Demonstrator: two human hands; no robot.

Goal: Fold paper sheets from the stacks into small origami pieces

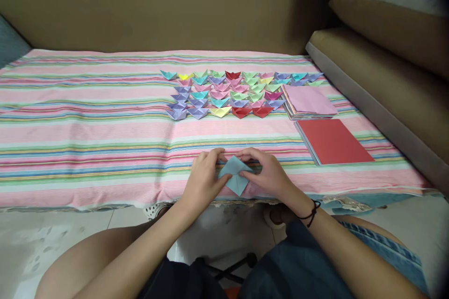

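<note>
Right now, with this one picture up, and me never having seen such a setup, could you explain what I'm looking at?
There's no machine here, just a person's two bare hands. The camera is worn on their head, looking forward and down. The left hand and right hand hold a folded light-blue paper between them, near the closest edge of a striped cloth. Farther back sit rows of folded paper boats in many colours. To the right lie two stacks of paper: a pink-topped stack and a red-topped stack.
</note>
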